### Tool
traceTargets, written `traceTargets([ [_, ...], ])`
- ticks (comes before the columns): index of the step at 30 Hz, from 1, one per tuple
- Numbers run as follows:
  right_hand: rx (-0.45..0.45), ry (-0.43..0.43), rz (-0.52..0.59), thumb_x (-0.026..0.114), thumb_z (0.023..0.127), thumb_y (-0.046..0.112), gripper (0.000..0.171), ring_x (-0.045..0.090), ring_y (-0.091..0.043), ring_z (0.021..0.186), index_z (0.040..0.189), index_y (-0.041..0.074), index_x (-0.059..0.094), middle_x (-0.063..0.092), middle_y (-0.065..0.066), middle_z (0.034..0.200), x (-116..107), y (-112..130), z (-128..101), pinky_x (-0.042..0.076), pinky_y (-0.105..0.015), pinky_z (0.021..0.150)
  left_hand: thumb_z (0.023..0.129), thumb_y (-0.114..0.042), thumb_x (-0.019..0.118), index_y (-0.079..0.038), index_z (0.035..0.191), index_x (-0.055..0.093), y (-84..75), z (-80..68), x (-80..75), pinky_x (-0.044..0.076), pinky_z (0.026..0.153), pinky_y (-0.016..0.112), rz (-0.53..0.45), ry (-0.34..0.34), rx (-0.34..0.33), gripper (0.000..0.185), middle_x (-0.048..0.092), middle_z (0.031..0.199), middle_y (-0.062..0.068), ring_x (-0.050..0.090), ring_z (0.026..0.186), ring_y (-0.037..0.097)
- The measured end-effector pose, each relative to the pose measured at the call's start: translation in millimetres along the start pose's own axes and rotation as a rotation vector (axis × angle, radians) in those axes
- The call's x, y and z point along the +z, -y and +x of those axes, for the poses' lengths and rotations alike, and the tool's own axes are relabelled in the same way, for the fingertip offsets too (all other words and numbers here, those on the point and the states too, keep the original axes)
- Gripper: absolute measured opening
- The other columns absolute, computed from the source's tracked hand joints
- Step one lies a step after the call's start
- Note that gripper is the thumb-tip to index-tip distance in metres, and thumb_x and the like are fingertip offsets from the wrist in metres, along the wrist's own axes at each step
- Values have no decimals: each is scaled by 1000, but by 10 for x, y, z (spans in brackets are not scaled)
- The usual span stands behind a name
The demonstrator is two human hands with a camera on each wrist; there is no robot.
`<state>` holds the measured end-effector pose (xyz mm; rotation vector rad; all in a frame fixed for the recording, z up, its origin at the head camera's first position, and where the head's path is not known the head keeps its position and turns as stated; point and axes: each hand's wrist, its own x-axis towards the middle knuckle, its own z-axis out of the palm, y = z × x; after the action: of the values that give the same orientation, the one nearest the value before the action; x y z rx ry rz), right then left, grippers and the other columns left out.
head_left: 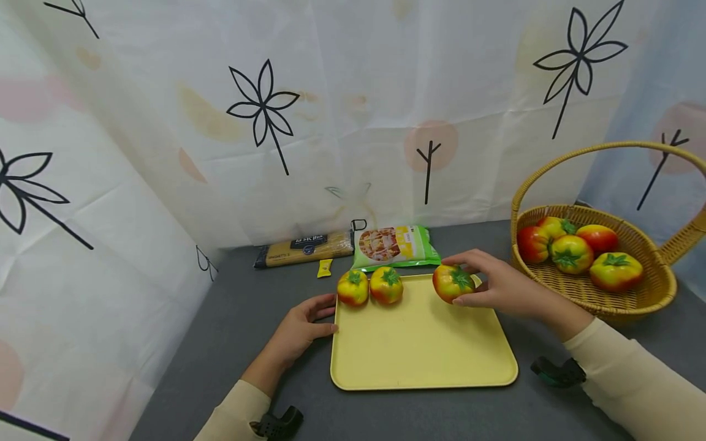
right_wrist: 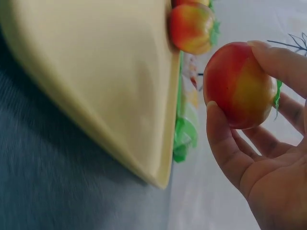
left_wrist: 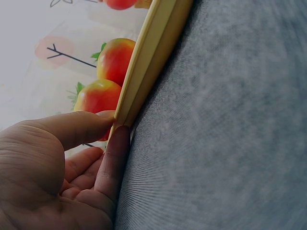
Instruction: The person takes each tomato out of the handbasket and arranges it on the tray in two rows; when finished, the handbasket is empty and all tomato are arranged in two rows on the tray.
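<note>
My right hand (head_left: 491, 283) holds a red-and-yellow tomato (head_left: 453, 283) with a green leafy top above the back right part of a yellow tray (head_left: 425, 349). In the right wrist view, thumb and fingertips grip the tomato (right_wrist: 240, 86) from opposite sides, clear of the tray. Two similar tomatoes, a left one (head_left: 353, 288) and a right one (head_left: 387, 285), sit side by side at the tray's back left corner. My left hand (head_left: 303, 326) is at the tray's left edge. In the left wrist view its thumb and a finger pinch the tray's rim (left_wrist: 139, 72).
A wicker basket (head_left: 656, 306) with a tall handle stands at the right, several tomatoes inside. Behind the tray lie a spaghetti pack (head_left: 309, 248), a green-and-white food bag (head_left: 394, 246) and a small yellow packet (head_left: 324, 268). A patterned curtain (head_left: 353, 122) hangs behind the grey table (head_left: 237, 318).
</note>
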<state>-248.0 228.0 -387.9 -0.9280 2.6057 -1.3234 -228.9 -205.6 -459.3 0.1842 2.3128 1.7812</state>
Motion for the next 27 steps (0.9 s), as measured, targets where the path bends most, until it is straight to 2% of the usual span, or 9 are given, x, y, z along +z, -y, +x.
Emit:
traceTargets([
  [11, 44, 19, -23, 88, 96, 23, 64, 59, -37, 122, 151, 4, 61, 57, -17, 138, 184, -24, 217, 61, -41, 87, 95, -2, 84, 1, 159, 53, 1, 16, -4, 55, 106, 41, -4, 6, -2, 71, 53, 160, 18, 55, 142, 36],
  [20, 62, 25, -89, 88, 96, 26, 66, 60, -32, 115, 151, 0, 61, 59, -17, 136, 256, -82, 366, 55, -54, 96, 95, -1, 83, 1, 159, 52, 5, 27, -7, 55, 106, 40, -9, 13, -1, 71, 52, 160, 18, 55, 142, 36],
  [27, 71, 41, -109, 89, 95, 25, 68, 59, -35, 119, 152, 0, 60, 58, -20, 140, 315, -95, 480, 50, -58, 101, 95, -1, 84, 1, 159, 53, 7, 20, -7, 55, 106, 40, -5, 5, -2, 71, 53, 160, 18, 55, 142, 35],
])
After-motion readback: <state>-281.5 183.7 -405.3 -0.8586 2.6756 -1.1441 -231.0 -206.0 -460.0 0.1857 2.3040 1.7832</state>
